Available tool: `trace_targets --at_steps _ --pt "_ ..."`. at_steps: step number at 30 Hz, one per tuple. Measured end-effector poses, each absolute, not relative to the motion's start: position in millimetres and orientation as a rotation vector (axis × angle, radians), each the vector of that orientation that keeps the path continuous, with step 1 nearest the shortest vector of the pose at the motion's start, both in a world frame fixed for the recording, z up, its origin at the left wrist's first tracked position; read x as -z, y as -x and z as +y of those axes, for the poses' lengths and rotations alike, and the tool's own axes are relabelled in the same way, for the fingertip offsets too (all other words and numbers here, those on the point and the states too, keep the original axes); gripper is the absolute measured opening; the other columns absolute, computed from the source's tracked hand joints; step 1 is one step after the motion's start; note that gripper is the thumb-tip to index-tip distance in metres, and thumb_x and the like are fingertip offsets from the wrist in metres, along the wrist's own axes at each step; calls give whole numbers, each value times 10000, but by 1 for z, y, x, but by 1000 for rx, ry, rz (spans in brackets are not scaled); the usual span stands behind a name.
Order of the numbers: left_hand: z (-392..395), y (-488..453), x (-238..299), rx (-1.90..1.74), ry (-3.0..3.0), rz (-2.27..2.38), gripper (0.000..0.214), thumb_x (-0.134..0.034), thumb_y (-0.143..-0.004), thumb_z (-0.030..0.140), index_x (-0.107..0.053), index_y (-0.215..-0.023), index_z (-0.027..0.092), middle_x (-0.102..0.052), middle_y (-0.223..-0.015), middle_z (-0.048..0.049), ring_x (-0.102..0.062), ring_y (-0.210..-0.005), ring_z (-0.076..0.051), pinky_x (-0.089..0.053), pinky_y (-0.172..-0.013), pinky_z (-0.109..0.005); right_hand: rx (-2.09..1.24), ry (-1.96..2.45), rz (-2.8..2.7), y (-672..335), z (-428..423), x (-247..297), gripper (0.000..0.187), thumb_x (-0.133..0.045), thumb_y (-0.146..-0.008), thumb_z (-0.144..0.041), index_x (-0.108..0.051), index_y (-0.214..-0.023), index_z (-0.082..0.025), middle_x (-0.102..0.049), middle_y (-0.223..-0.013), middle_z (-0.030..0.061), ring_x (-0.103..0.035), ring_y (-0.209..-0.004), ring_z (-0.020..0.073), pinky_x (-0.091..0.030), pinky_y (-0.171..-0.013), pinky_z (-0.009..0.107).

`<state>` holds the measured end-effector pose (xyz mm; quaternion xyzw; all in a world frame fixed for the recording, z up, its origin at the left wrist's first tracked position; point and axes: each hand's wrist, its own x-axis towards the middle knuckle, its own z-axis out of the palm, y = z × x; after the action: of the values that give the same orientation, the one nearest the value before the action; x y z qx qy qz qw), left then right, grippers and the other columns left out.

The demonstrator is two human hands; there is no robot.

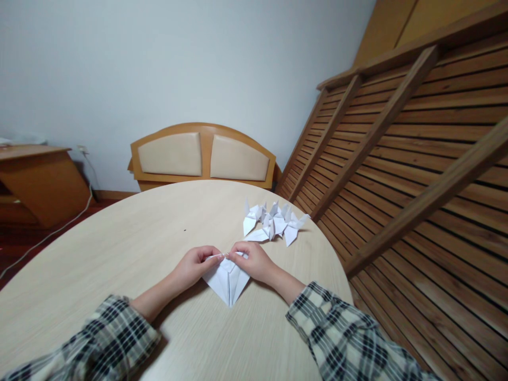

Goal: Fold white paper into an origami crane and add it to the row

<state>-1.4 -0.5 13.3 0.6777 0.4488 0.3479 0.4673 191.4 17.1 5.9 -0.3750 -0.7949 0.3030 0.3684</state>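
Note:
A sheet of white folded paper (229, 283) lies between my hands, its pointed end toward me and a crease running down its middle. My left hand (199, 262) pinches its upper left edge between thumb and fingers. On the other side my right hand (254, 259) grips the upper right part, the two thumbs nearly meeting at the top. Fingers behind the paper are partly hidden. Just beyond my right hand sits a cluster of several white origami cranes (273, 219), wings and tips pointing up.
The round, pale wooden table (151, 222) bears a small dark speck left of centre. A padded headboard (204, 153) stands behind it. A slatted wooden frame (397, 159) leans close along the right side. At far left is a wooden desk (43, 180) with a white cable (51, 232).

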Motion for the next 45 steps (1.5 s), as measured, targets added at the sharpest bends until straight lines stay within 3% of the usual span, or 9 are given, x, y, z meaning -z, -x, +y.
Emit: trace_targets --at_steps 14,36,45 --pt "0 2 -12 -894 -1558 1039 478 -533 -776 595 -642 -644 149 -591 -562 -12 -488 -548 -147 -391 -558 -260 -851 959 -1900 -189 18 -8 224 -595 -838 -292 -611 -658 -159 -577 -643 -9 -526 -649 123 -381 -623 233" --pt "0 4 -10 -972 -1574 1064 477 -516 -801 597 -597 -627 160 -575 -562 -11 -490 -562 -156 -387 -563 -267 -916 990 -1857 -190 18 -9 230 -574 -846 -321 -616 -688 -159 -609 -692 8 -553 -711 146 -401 -678 254" --pt "-2 3 -15 -1022 -1526 1085 453 -551 -773 581 -636 -684 146 -606 -597 -31 -510 -582 -164 -407 -585 -282 -877 1025 -1807 -191 24 -7 395 -518 -872 -444 -457 -582 -184 -427 -572 -25 -409 -591 121 -316 -555 250"
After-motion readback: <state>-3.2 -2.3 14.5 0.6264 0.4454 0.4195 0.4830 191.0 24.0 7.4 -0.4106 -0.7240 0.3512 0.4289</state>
